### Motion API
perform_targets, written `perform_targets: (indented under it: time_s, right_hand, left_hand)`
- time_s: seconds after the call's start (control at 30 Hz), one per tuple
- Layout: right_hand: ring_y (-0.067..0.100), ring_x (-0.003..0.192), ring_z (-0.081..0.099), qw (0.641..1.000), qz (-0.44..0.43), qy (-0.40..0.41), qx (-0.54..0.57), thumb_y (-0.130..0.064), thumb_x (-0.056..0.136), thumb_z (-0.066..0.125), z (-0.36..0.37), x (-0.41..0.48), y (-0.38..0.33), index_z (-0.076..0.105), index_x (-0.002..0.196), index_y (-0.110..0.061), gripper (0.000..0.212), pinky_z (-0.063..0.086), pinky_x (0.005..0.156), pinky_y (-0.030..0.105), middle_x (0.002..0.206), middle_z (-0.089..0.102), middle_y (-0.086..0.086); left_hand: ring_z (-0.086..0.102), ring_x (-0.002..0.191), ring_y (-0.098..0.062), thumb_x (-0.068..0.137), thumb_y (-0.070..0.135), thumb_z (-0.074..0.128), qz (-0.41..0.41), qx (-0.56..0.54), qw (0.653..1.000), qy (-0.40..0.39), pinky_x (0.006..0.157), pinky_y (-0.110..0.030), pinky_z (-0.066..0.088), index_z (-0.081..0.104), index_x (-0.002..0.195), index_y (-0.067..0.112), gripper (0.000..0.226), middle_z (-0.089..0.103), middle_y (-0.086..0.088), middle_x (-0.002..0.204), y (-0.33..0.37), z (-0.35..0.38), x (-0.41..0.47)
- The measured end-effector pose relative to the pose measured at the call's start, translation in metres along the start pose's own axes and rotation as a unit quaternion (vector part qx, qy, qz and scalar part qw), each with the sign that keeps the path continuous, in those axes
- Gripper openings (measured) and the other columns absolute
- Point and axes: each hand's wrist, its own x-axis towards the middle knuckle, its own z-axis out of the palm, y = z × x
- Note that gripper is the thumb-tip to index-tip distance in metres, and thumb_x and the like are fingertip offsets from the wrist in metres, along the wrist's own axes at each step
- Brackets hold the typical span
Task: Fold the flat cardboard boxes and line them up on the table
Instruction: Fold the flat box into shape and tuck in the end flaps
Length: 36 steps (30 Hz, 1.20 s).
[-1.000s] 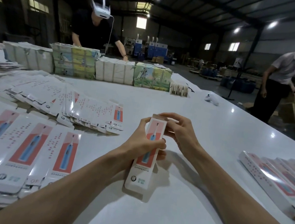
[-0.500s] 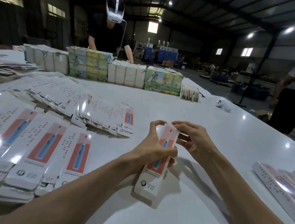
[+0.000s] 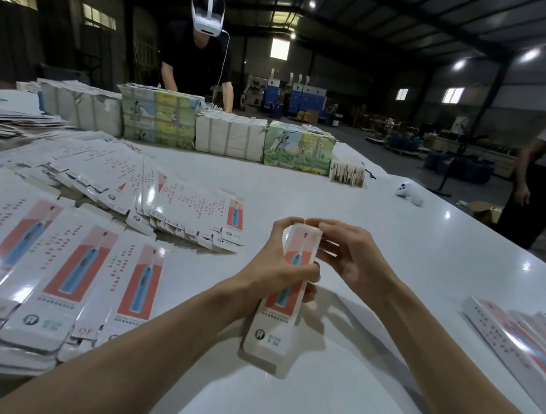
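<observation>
Just one box point(image 3: 270, 330), two hands point(image 3: 274, 269) point(image 3: 355, 268)

On the white counter point(image 3: 413, 258) we find flat glossy cardboard blanks point(image 3: 85, 269) fanned at left, folded white cardboard boxes point(image 3: 523, 340) at right, one long white box point(image 3: 275, 327) between them, bundled paper stacks point(image 3: 229, 134) behind.
</observation>
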Motion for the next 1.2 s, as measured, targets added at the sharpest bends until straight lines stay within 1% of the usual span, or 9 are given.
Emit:
perform_targets:
  time_s: [0.13, 0.27, 0.47, 0.57, 0.67, 0.8, 0.93, 1.0, 1.2]
  right_hand:
    - [0.034, 0.107, 0.076, 0.999, -0.024, -0.012, -0.046, -0.016, 0.096, 0.076, 0.007, -0.002, 0.006, 0.069, 0.124, -0.005, 0.030, 0.064, 0.083, 0.036, 0.113, 0.077, 0.017]
    - [0.033, 0.106, 0.076, 0.993, -0.065, -0.017, -0.092, -0.017, 0.094, 0.079, 0.006, -0.005, 0.008, 0.074, 0.116, -0.005, 0.025, 0.064, 0.086, 0.038, 0.111, 0.078, 0.016]
    - [0.029, 0.102, 0.078, 0.993, -0.075, 0.005, -0.094, -0.016, 0.096, 0.076, 0.010, -0.008, 0.011, 0.074, 0.114, -0.003, 0.022, 0.064, 0.081, 0.033, 0.107, 0.079, 0.013]
    - [0.023, 0.105, 0.076, 0.982, -0.083, 0.034, -0.168, -0.021, 0.101, 0.071, 0.014, -0.008, 0.014, 0.070, 0.125, -0.007, 0.028, 0.063, 0.080, 0.030, 0.113, 0.078, 0.005]
    - [0.016, 0.108, 0.069, 0.944, -0.116, 0.065, -0.303, -0.026, 0.102, 0.068, 0.020, -0.007, 0.018, 0.056, 0.134, -0.014, 0.036, 0.061, 0.084, 0.026, 0.125, 0.064, 0.000]
    - [0.006, 0.097, 0.062, 0.876, -0.198, 0.034, -0.438, -0.028, 0.106, 0.062, 0.024, -0.012, 0.021, 0.065, 0.114, -0.017, 0.015, 0.050, 0.077, 0.017, 0.112, 0.062, -0.001]
    - [0.007, 0.099, 0.059, 0.837, -0.161, -0.006, -0.522, -0.058, 0.098, 0.063, 0.032, -0.022, 0.014, 0.070, 0.122, -0.020, 0.045, 0.050, 0.086, 0.028, 0.111, 0.063, -0.006]
    - [0.013, 0.097, 0.059, 0.796, -0.138, -0.039, -0.588, -0.063, 0.094, 0.066, 0.036, -0.029, 0.008, 0.066, 0.127, -0.019, 0.055, 0.053, 0.084, 0.030, 0.115, 0.060, -0.002]
    - [0.017, 0.082, 0.061, 0.751, -0.159, -0.001, -0.640, -0.038, 0.102, 0.065, 0.030, -0.066, 0.000, 0.059, 0.109, -0.018, 0.022, 0.052, 0.072, 0.031, 0.105, 0.065, -0.001]
  left_hand:
    - [0.078, 0.075, -0.026, 0.084, 0.015, 0.083, -0.012, -0.020, 0.999, 0.022, 0.065, -0.032, 0.063, 0.028, 0.140, 0.048, 0.086, 0.067, -0.017, 0.108, 0.001, -0.003, -0.001]
    - [0.078, 0.080, -0.030, 0.082, 0.015, 0.084, -0.042, -0.066, 0.997, 0.009, 0.075, -0.044, 0.065, 0.030, 0.139, 0.048, 0.086, 0.068, -0.022, 0.112, 0.001, -0.005, -0.005]
    - [0.077, 0.076, -0.030, 0.085, 0.012, 0.085, -0.054, -0.117, 0.992, 0.005, 0.067, -0.036, 0.062, 0.029, 0.140, 0.047, 0.086, 0.071, -0.021, 0.108, 0.005, -0.003, -0.007]
    - [0.077, 0.075, -0.030, 0.088, 0.015, 0.084, -0.067, -0.150, 0.986, 0.022, 0.066, -0.037, 0.062, 0.030, 0.141, 0.045, 0.081, 0.070, -0.020, 0.113, 0.006, -0.002, -0.005]
    - [0.075, 0.083, -0.029, 0.097, 0.024, 0.073, -0.075, -0.207, 0.973, 0.064, 0.075, -0.044, 0.065, 0.031, 0.146, 0.040, 0.066, 0.066, -0.022, 0.121, 0.007, -0.002, 0.000]
    - [0.071, 0.112, -0.040, 0.104, 0.024, 0.058, -0.049, -0.351, 0.932, 0.072, 0.095, -0.061, 0.058, 0.033, 0.149, 0.035, 0.053, 0.055, -0.030, 0.137, 0.011, -0.006, 0.000]
    - [0.067, 0.092, -0.038, 0.099, 0.020, 0.058, -0.048, -0.413, 0.908, 0.049, 0.065, -0.046, 0.059, 0.047, 0.130, 0.030, 0.034, 0.050, -0.022, 0.120, 0.020, -0.009, -0.008]
    - [0.060, 0.097, -0.039, 0.098, 0.021, 0.059, -0.057, -0.403, 0.912, 0.047, 0.066, -0.043, 0.057, 0.048, 0.118, 0.026, 0.023, 0.047, -0.019, 0.116, 0.021, -0.010, -0.010]
    - [0.059, 0.130, -0.045, 0.103, 0.036, 0.059, -0.118, -0.356, 0.927, -0.004, 0.109, -0.057, 0.050, 0.041, 0.151, 0.013, 0.057, 0.053, -0.028, 0.145, 0.022, -0.002, -0.013]
